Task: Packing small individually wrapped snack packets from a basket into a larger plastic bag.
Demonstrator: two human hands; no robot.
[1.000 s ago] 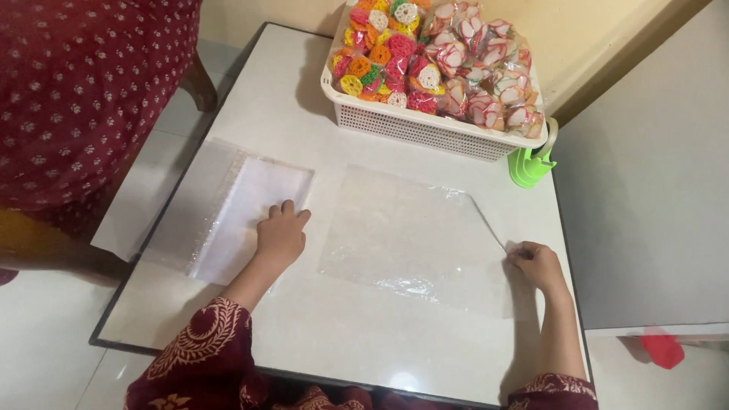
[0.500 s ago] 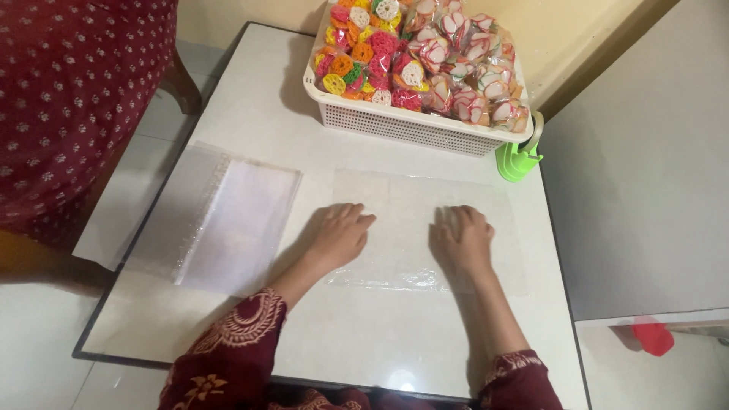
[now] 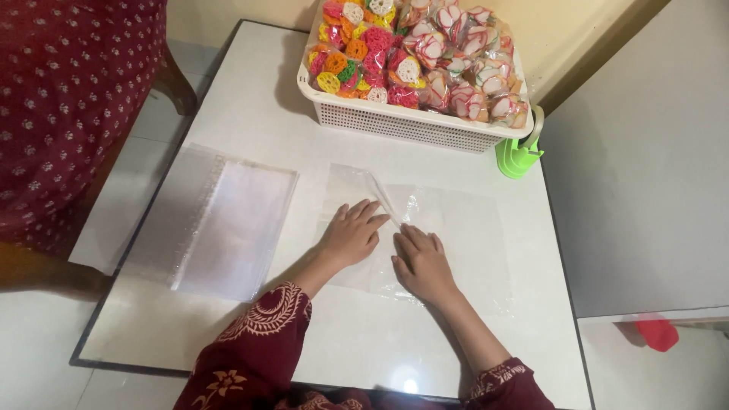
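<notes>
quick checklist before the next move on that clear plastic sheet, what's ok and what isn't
1. Both hands on the sheet: ok. The left hand and the right hand press flat on the clear plastic sheet.
2. Sheet lying flat: not ok. A raised crease runs up from between the hands.
3. Sheet fully on the table: ok, all its edges sit inside the rim.
4. Clear of the bag stack: ok, a gap of bare table lies between them.
5. Clear of the basket of snack packets: ok, apart.
6. Green tape dispenser within reach: cannot tell.
</notes>
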